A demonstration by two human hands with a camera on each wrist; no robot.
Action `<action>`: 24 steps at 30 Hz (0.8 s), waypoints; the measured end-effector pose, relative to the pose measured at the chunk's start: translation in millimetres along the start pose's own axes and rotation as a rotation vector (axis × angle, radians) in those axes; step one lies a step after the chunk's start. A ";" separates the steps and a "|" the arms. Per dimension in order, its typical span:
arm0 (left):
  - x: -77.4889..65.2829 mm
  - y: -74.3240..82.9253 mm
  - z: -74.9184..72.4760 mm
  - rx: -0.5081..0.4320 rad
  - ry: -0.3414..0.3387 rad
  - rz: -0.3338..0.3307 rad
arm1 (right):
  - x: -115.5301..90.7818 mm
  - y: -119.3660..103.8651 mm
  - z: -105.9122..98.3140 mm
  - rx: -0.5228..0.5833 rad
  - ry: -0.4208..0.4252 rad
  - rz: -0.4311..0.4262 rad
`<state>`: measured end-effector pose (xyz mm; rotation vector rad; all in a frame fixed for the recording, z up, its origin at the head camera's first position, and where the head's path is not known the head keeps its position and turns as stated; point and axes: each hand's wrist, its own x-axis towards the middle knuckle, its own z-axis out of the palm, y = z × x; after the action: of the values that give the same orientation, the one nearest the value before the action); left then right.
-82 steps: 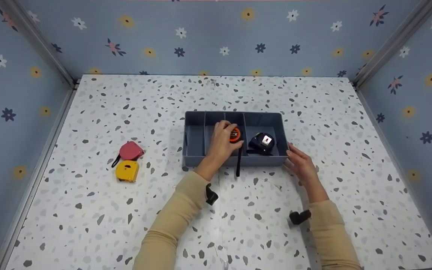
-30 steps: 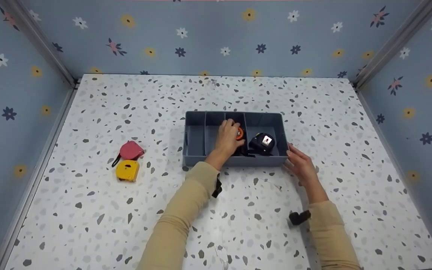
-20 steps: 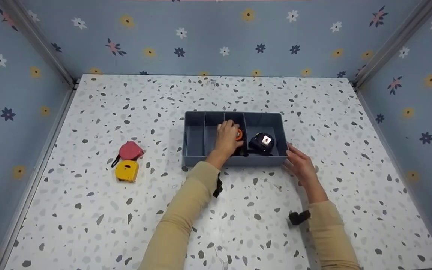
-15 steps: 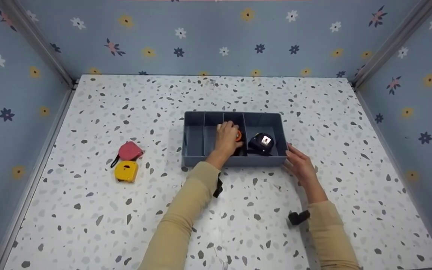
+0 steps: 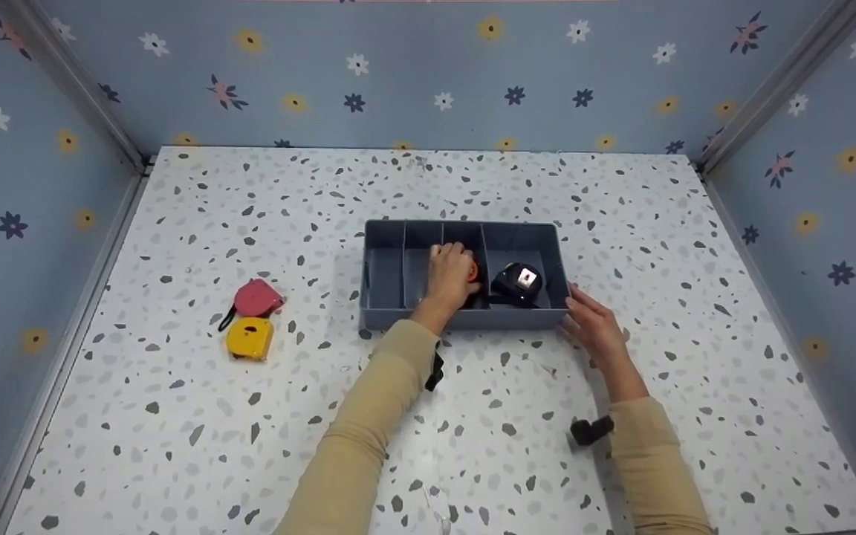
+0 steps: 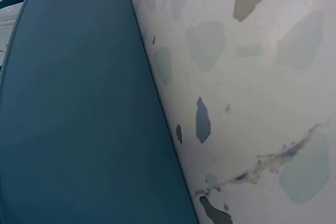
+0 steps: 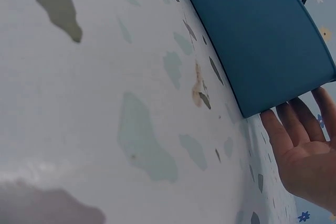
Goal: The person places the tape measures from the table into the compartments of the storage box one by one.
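A grey box with several compartments stands mid-table. My left hand reaches into its third compartment from the left and grips a black and orange tape measure, mostly covered by the fingers. In the rightmost compartment lies a black tape measure with a shiny label. My right hand touches the box's right end near the front corner; in the right wrist view the extended fingers of this hand rest against the box wall. The left wrist view shows only the box's outer wall and tabletop.
To the left on the speckled table lie a pink tape measure with a black strap and, just in front of it, a yellow tape measure. Flower-patterned panels enclose the back and sides.
My left hand has moved slightly right and lower into the compartment with the orange and black tape measure, whose strap no longer hangs over the front wall. The right hand stays put.
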<state>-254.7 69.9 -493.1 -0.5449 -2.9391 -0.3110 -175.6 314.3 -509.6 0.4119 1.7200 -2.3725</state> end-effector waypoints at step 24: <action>4.8 2.7 1.3 0.130 -0.085 0.022 | -0.3 -1.0 1.6 -0.011 -0.006 0.002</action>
<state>-258.3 74.3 -493.1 -0.5852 -3.0048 -0.0955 -175.7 313.1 -508.1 0.4041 1.7285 -2.3594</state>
